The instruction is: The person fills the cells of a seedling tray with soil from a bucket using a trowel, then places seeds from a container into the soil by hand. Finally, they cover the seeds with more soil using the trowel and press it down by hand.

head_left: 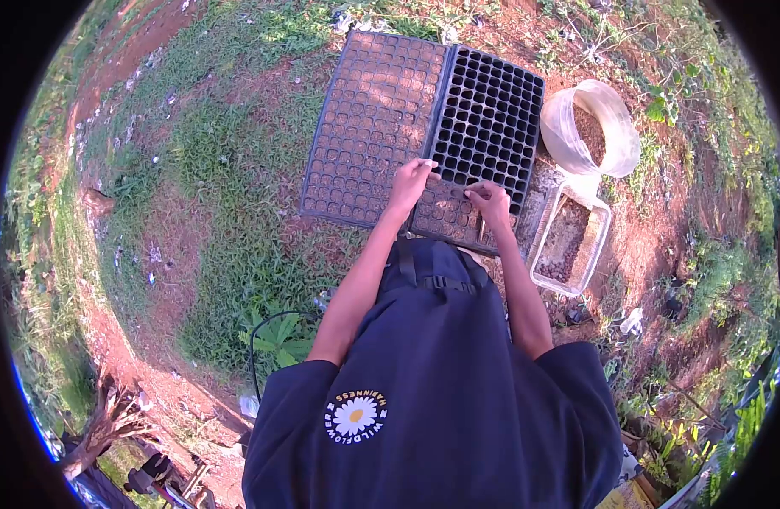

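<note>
Two black seedling trays lie side by side on the ground in front of me. Brown soil fills the cells of the left seedling tray [369, 127]. In the right seedling tray [487, 119], the far cells are dark and hollow, while the rows nearest me hold soil. My left hand [411, 181] is over the seam between the trays, its fingertips drawn together at the edge of the hollow cells. Over the right tray's near rows, my right hand [492, 204] has thumb and fingers pinched. Whatever either hand pinches is too small to make out.
A translucent round container [623, 153] with brown material inside stands right of the trays. Nearer me, a pale rectangular tub [603, 233] holds some dark bits. Grass [220, 161] and red soil surround everything; a leafy plant [279, 338] grows at my left.
</note>
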Motion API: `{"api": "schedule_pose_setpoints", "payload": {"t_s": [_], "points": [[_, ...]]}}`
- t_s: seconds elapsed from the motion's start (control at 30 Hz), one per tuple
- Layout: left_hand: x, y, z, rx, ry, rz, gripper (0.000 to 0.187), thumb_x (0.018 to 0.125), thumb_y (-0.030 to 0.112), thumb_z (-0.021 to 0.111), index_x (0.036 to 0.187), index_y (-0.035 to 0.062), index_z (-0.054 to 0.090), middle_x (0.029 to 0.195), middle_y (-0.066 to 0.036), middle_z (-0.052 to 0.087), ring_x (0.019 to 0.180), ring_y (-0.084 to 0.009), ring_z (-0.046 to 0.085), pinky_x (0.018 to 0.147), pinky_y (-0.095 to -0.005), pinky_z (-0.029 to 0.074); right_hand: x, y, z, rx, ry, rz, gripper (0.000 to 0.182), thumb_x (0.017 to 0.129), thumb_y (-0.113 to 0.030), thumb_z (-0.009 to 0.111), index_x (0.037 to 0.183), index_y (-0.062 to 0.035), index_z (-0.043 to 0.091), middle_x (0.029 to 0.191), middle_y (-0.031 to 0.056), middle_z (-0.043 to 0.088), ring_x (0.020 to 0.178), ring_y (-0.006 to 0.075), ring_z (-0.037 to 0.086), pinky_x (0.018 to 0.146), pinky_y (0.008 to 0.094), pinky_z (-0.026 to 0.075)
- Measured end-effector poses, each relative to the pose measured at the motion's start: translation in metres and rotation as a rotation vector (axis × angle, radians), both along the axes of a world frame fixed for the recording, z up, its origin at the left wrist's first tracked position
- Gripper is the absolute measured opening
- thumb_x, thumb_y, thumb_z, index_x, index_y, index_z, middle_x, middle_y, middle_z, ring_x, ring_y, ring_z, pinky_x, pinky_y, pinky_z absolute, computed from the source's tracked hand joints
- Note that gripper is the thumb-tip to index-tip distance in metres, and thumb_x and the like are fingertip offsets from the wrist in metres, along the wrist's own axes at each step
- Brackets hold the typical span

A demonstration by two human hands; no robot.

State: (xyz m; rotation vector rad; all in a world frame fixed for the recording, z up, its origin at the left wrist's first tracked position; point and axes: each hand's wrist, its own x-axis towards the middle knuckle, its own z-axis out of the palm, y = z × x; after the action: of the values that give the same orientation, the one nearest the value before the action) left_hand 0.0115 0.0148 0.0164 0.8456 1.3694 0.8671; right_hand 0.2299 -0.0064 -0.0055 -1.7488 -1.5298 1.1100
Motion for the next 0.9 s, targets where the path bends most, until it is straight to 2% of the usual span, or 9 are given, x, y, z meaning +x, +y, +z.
{"api": "schedule_pose_setpoints", "payload": {"t_s": [0.07,0.13,0.23,0.43,0.63,0.73,0.83,0.9], "points": [[-0.001,0.003,0.003,0.014,0.000,0.008,0.030,0.098,0.029,0.055,0.110,0.0047,0.070,0.083,-0.004,0.074,0.063,-0.0049,0.050,0.060,-0.0255,0.039,0.001,0.001,-0.009,0.001,-0.013,0.010,0.013,0.084,-0.010,0.075,0.095,-0.0019,0.072,0.078,0.0072,0.074,0.069,0.0097,0.068,0.063,0.0247,0.052],[-0.002,0.006,0.002,0.015,-0.004,-0.040,0.029,0.102,0.026,0.052,0.115,0.0054,0.066,0.086,-0.003,0.072,0.058,-0.0029,0.039,0.055,-0.0207,0.034,-0.001,0.001,-0.009,-0.002,-0.024,0.020,0.013,0.083,-0.009,0.075,0.094,-0.0020,0.073,0.079,0.0076,0.074,0.070,0.0101,0.069,0.063,0.0251,0.052],[-0.002,0.007,0.002,0.032,-0.015,-0.040,0.029,0.102,0.026,0.053,0.115,0.0051,0.066,0.086,-0.004,0.072,0.058,-0.0032,0.039,0.055,-0.0210,0.034,-0.005,0.000,-0.006,0.038,0.011,-0.027,0.012,0.082,-0.008,0.076,0.092,-0.0015,0.074,0.079,0.0086,0.075,0.072,0.0115,0.070,0.064,0.0256,0.053],[-0.003,0.008,0.003,0.043,-0.007,-0.046,0.028,0.101,0.026,0.053,0.114,0.0044,0.066,0.086,-0.004,0.073,0.058,-0.0033,0.040,0.055,-0.0216,0.035,-0.010,-0.001,-0.008,0.078,-0.089,-0.044,0.013,0.081,-0.008,0.077,0.089,0.0004,0.073,0.078,0.0102,0.074,0.072,0.0142,0.071,0.068,0.0268,0.055],[-0.004,0.007,0.008,0.020,0.003,-0.064,0.028,0.101,0.025,0.052,0.114,0.0043,0.066,0.090,-0.004,0.074,0.060,-0.0039,0.043,0.058,-0.0225,0.037,-0.016,-0.002,-0.005,0.120,-0.116,-0.044,0.010,0.083,-0.006,0.074,0.089,0.0014,0.072,0.077,0.0116,0.073,0.070,0.0152,0.071,0.068,0.0280,0.055],[-0.004,0.007,0.004,0.029,-0.001,-0.055,0.027,0.101,0.024,0.053,0.113,0.0046,0.066,0.091,-0.003,0.074,0.062,-0.0040,0.044,0.060,-0.0225,0.038,-0.019,-0.002,-0.009,0.059,-0.085,-0.052,0.009,0.084,-0.005,0.072,0.087,0.0023,0.071,0.077,0.0120,0.073,0.070,0.0152,0.071,0.067,0.0289,0.055],[-0.002,0.007,-0.002,0.071,-0.013,-0.015,0.027,0.097,0.024,0.055,0.109,0.0039,0.069,0.083,-0.005,0.074,0.055,-0.0035,0.045,0.053,-0.0249,0.035,-0.020,-0.001,-0.019,0.142,-0.144,0.015,0.009,0.082,-0.005,0.072,0.086,0.0031,0.069,0.076,0.0128,0.072,0.068,0.0181,0.071,0.065,0.0299,0.054],[-0.003,0.007,-0.004,0.075,-0.011,-0.017,0.027,0.097,0.024,0.055,0.109,0.0037,0.069,0.083,-0.005,0.075,0.055,-0.0036,0.044,0.053,-0.0250,0.035,-0.021,-0.001,-0.020,0.288,-0.258,0.108,0.010,0.080,-0.005,0.072,0.085,0.0032,0.068,0.075,0.0144,0.070,0.069,0.0244,0.069,0.065,0.0340,0.054]]}}
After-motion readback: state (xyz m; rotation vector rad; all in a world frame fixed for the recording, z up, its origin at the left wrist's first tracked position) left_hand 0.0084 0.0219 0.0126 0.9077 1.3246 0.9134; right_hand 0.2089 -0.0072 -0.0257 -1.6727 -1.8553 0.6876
